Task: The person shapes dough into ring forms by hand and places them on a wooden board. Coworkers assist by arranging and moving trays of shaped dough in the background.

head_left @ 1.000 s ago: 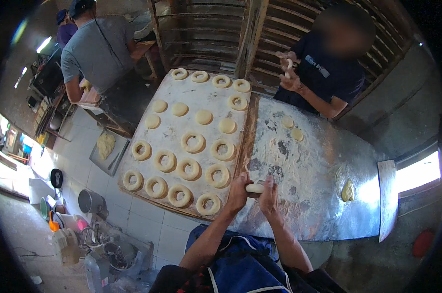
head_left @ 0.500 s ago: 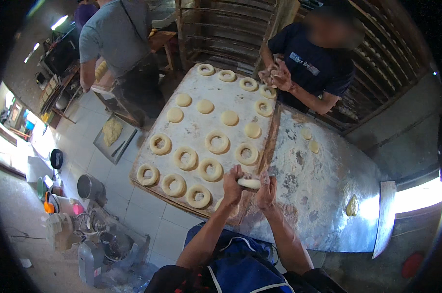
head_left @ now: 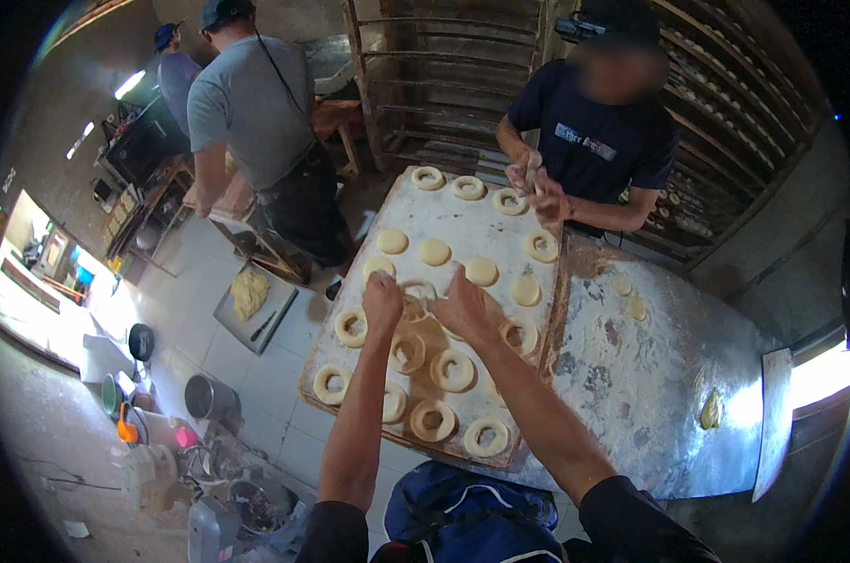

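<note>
Both hands meet over the middle of the floured wooden board [head_left: 406,202], holding a pale ring of raw dough [head_left: 418,289] between them. The left hand [head_left: 384,302] pinches its near-left edge, and the right hand [head_left: 462,308] curls its fingers over the right side.

On the board I count about a dozen shaped rings, four toward its far edge and the rest nearer, plus five flat unpierced rounds. By my judgement the board is mostly filled. On the floured metal table [head_left: 669,394], right of the board, lie three small dough pieces.
</note>
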`<state>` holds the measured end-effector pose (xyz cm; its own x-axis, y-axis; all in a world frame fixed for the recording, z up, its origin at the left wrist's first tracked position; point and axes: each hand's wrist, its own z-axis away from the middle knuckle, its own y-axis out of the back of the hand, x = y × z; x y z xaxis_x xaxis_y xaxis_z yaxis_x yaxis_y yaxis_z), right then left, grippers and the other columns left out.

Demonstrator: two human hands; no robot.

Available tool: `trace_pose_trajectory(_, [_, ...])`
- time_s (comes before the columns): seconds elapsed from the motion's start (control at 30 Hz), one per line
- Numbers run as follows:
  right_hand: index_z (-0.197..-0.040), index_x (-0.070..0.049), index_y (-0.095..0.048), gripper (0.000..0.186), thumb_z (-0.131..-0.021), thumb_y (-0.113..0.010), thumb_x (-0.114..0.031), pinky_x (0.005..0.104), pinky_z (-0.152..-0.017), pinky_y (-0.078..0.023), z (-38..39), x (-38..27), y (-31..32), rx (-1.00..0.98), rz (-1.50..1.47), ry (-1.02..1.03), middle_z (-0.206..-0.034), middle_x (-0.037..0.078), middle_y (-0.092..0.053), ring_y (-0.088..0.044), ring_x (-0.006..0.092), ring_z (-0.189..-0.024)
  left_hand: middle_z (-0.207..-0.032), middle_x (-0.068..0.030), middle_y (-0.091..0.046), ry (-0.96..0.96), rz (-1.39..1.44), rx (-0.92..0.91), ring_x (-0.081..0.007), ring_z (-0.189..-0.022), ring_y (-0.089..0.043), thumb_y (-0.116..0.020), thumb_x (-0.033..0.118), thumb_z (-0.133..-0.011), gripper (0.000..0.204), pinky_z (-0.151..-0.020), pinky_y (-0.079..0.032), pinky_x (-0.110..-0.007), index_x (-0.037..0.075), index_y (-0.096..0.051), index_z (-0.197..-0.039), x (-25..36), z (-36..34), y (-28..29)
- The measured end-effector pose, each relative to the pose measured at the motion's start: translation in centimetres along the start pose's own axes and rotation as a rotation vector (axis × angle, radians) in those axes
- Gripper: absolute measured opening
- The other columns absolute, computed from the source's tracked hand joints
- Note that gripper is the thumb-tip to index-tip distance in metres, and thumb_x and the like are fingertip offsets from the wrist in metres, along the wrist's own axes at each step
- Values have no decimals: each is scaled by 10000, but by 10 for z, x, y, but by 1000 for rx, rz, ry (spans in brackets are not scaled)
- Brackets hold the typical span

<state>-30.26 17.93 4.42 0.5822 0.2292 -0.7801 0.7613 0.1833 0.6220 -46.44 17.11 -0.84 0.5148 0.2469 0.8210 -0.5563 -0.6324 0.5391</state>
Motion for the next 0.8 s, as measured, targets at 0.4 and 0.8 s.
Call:
trace_pose_trajectory(0.4, [-1341,63,-410,663,-815,-711,-205,510,-1027,-388,59,36,25,-67,77,17,-1218,273,-522,-489,432,-1184,-863,-197,-630,-298,-146,-236,-386,-876,-579,-712,209,-830,257,-808,-453,-486,-16,-669,-947,-32,-3,-5])
trace_pose_trajectory(0.8, [-1121,-6,-569,383,-831,-692,-224,530,-992,-367,7,149,48,468,395,-152,-1188,246,-539,-489,454,-1123,-1065,-219,-578,-284,-594,-198,-400,-1022,-573,-694,273,-856,335,-815,-483,-535,40,-528,-1032,-16,-69,13])
